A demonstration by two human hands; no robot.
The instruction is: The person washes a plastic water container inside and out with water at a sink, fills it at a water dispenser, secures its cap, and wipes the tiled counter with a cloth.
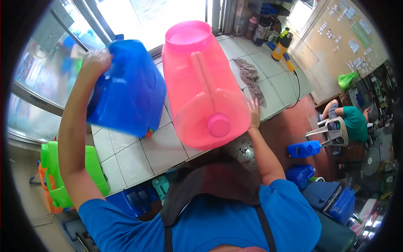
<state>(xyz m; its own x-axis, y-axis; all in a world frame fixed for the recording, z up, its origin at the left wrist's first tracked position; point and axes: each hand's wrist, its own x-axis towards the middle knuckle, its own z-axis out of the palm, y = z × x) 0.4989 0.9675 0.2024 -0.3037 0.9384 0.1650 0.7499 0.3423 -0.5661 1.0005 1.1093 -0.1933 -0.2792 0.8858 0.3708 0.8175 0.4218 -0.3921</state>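
Observation:
On the left, my left hand (97,62) is closed at the upper end of a blue plastic water container (130,88), which is tilted over the tiled counter. Motion blurs the fingers a little, and the container hides part of the grip. A large translucent pink water container (205,96) stands in the middle, with a round opening at the far end, a moulded handle and a pink cap near me. My right hand (254,113) lies against its right side with the fingers stretched out. Part of the palm is hidden behind the pink wall.
A crumpled grey cloth (249,80) lies on the white tiled counter (163,145). Behind it are a yellow-and-black tool (282,47) with a cord and some bottles. A green container (75,172) is at left. Blue containers (304,148) and a seated person (354,122) are at right.

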